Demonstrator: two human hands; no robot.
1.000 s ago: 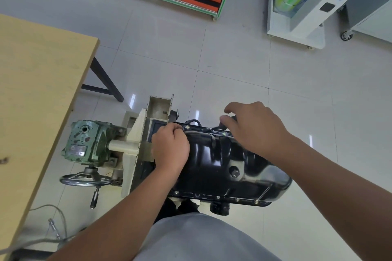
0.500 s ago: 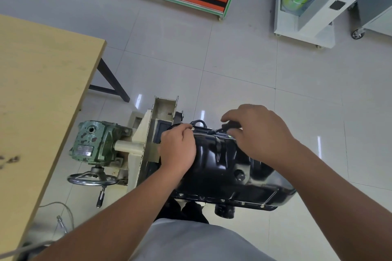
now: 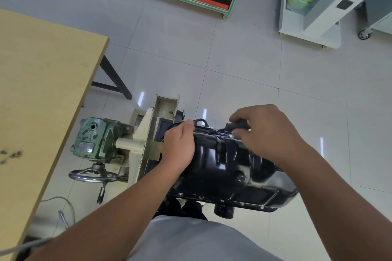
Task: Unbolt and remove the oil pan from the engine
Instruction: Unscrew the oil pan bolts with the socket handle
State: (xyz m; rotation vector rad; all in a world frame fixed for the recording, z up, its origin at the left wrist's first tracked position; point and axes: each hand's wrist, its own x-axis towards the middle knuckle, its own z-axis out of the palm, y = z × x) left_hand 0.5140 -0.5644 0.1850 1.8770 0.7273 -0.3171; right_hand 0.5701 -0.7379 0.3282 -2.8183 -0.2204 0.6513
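Wooden tabletop (image 3: 42, 91) lies well left of the oil pan, with a few small dark bits near its left edge. Engine stand (image 3: 146, 133), cream, with green gearbox (image 3: 96, 140) and handwheel (image 3: 93, 175), sits just left of the oil pan. Oil pan (image 3: 222, 167), black, is seated on the engine with its flange bolts along the near edge in place; not yet off.

Left hand (image 3: 179, 148) rests on the pan's left end, fingers curled over the far rim, bracing; whether it pinches a bolt there cannot be told. Right hand (image 3: 267, 131) grips a black tool handle (image 3: 237, 126) at the pan's far rim, fingers wrapped round it.

Step in hand, by judgement: loosening a far-rim bolt. Tool should sit square on the bolt head, left hand steadying the pan, short turns, loose bolts gathered.

Against the picture half a second back: the hands sit much as they did on the pan; the view has shifted slightly.
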